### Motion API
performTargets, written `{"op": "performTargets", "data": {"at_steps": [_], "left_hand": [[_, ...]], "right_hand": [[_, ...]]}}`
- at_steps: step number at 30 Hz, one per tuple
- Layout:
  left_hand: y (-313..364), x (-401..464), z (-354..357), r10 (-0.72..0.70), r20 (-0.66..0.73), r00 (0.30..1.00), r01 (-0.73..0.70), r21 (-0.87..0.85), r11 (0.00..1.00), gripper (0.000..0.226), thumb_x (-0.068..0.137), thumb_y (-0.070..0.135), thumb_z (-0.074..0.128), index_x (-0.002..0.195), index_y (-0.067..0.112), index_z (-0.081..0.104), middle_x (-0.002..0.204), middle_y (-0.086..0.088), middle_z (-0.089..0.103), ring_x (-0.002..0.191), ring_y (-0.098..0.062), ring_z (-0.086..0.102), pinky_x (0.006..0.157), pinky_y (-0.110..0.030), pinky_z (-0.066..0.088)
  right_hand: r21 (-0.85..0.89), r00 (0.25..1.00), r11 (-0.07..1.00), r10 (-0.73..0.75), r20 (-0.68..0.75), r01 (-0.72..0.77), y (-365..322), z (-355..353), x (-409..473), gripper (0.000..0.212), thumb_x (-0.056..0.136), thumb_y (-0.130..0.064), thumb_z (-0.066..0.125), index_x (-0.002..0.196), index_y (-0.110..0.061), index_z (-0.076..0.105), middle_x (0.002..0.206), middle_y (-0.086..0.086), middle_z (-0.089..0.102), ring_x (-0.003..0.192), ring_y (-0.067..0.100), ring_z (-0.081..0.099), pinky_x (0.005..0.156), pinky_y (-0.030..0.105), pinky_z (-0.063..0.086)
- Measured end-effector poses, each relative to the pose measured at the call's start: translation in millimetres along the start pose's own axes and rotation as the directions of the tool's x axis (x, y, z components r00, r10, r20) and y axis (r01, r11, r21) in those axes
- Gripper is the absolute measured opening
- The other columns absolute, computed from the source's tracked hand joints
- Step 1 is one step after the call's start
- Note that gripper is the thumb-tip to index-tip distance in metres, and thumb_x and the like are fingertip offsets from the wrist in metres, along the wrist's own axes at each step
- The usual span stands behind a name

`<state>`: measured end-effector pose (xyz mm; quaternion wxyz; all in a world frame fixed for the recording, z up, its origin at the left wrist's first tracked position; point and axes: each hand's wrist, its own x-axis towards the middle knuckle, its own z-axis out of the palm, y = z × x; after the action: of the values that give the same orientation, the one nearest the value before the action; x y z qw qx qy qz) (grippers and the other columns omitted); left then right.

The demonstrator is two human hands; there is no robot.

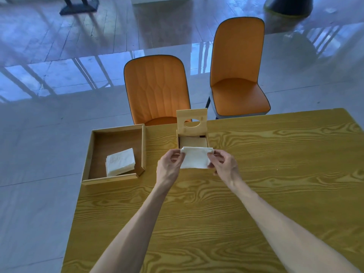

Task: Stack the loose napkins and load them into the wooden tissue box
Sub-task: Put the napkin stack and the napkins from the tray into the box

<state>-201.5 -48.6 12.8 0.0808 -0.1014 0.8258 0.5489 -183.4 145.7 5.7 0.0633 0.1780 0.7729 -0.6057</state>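
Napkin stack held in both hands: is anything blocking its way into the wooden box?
Nothing visible does. The napkin stack sits at the near edge of the wooden box, whose lid stands upright at the back, leaving the opening clear.

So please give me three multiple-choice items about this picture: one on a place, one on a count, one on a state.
1. Where does the spare pile of napkins lie?
A. in the open tray
B. on a chair seat
C. on the floor

2. How many orange chairs stand behind the table?
A. one
B. two
C. four

3. How is the lid of the tissue box?
A. shut flat
B. raised upright
C. lying on the table

Answers:
1 A: the pile of napkins rests inside the tray.
2 B: one chair faces the table; a second chair stands to its right.
3 B: the lid stands up behind the open tissue box, while the left hand and right hand hold a napkin stack.
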Motion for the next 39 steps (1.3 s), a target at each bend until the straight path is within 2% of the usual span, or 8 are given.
{"op": "performTargets", "data": {"at_steps": [4, 9, 16, 19, 23, 28, 36, 39], "left_hand": [[10.5, 30.7, 2.2, -0.062, -0.053, 0.997, 0.063, 0.035, 0.997, 0.031, 0.093, 0.038, 0.063, 0.112, 0.015, 0.07, 0.106, -0.001, 0.073, 0.097, -0.015, 0.067, 0.088, -0.034, 0.056], [11.1, 50.5, 8.8, -0.114, -0.118, 0.987, 0.127, 0.111, 0.986, 0.029, 0.093, 0.039, 0.063, 0.111, 0.017, 0.072, 0.108, -0.001, 0.075, 0.096, -0.018, 0.067, 0.086, -0.037, 0.056], [13.4, 56.2, 22.0, -0.073, -0.188, 0.979, 0.131, 0.319, 0.939, 0.032, 0.094, 0.043, 0.055, 0.109, 0.021, 0.073, 0.107, 0.001, 0.072, 0.098, -0.023, 0.066, 0.078, -0.036, 0.052], [13.2, 55.3, 26.1, -0.024, -0.207, 0.978, 0.115, 0.441, 0.89, 0.031, 0.095, 0.043, 0.054, 0.108, 0.022, 0.073, 0.107, -0.002, 0.068, 0.098, -0.025, 0.063, 0.07, -0.033, 0.044], [10.1, 56.6, 27.7, 0.037, -0.242, 0.97, 0.084, 0.469, 0.879, 0.02, 0.092, 0.037, 0.061, 0.105, 0.023, 0.064, 0.102, 0.0, 0.067, 0.096, -0.023, 0.063, 0.072, -0.037, 0.049], [7.1, 61.2, 26.9, 0.006, -0.225, 0.974, 0.1, 0.459, 0.883, 0.028, 0.089, 0.033, 0.066, 0.11, 0.022, 0.052, 0.102, 0.0, 0.068, 0.095, -0.024, 0.064, 0.073, -0.039, 0.052], [4.9, 60.6, 12.1, -0.046, -0.114, 0.992, 0.093, 0.448, 0.889, 0.026, 0.093, 0.04, 0.058, 0.113, 0.024, 0.057, 0.102, -0.001, 0.073, 0.093, -0.026, 0.067, 0.074, -0.037, 0.051], [3.5, 53.2, -5.8, -0.028, -0.091, 0.995, 0.067, 0.461, 0.885, 0.026, 0.095, 0.042, 0.053, 0.111, 0.025, 0.064, 0.103, -0.002, 0.075, 0.092, -0.025, 0.068, 0.071, -0.034, 0.051]], "right_hand": [[-0.17, 0.996, 0.984, -0.068, -0.065, 0.056, -15.3, 8.9, 31.2, 0.023, 0.093, -0.043, 0.062, 0.096, -0.021, 0.069, 0.07, -0.005, 0.068, 0.059, 0.01, 0.06, 0.056, 0.022, 0.045], [-0.272, 0.981, 0.962, -0.067, -0.18, 0.016, -18.9, 20.3, 55.6, 0.032, 0.089, -0.04, 0.068, 0.105, -0.013, 0.072, 0.091, -0.002, 0.074, 0.084, 0.016, 0.069, 0.074, 0.03, 0.056], [-0.469, 0.964, 0.883, -0.106, -0.244, -0.021, -23.7, 32.8, 63.0, 0.035, 0.094, -0.044, 0.059, 0.1, -0.013, 0.074, 0.09, 0.003, 0.077, 0.072, 0.016, 0.065, 0.058, 0.026, 0.051], [-0.543, 0.962, 0.839, -0.115, -0.248, -0.039, -19.0, 36.3, 64.8, 0.04, 0.095, -0.05, 0.053, 0.099, -0.017, 0.075, 0.094, 0.004, 0.076, 0.078, 0.019, 0.068, 0.056, 0.025, 0.047], [-0.541, 0.954, 0.838, -0.102, -0.281, -0.07, -19.2, 38.3, 64.3, 0.025, 0.093, -0.04, 0.062, 0.102, -0.018, 0.07, 0.098, 0.004, 0.071, 0.083, 0.02, 0.067, 0.058, 0.026, 0.046], [-0.546, 0.955, 0.836, -0.116, -0.272, -0.054, -18.3, 39.5, 64.9, 0.022, 0.088, -0.028, 0.071, 0.105, -0.02, 0.059, 0.093, -0.001, 0.066, 0.079, 0.017, 0.062, 0.061, 0.027, 0.046], [-0.611, 0.962, 0.792, -0.159, -0.223, -0.011, -20.1, 37.7, 60.7, 0.011, 0.09, -0.024, 0.067, 0.099, -0.018, 0.066, 0.098, 0.003, 0.07, 0.08, 0.018, 0.064, 0.062, 0.03, 0.053], [-0.644, 0.95, 0.764, -0.228, -0.213, 0.038, -29.1, 45.9, 51.7, 0.01, 0.092, -0.021, 0.064, 0.1, -0.019, 0.067, 0.1, 0.001, 0.07, 0.081, 0.019, 0.065, 0.061, 0.028, 0.048]]}}
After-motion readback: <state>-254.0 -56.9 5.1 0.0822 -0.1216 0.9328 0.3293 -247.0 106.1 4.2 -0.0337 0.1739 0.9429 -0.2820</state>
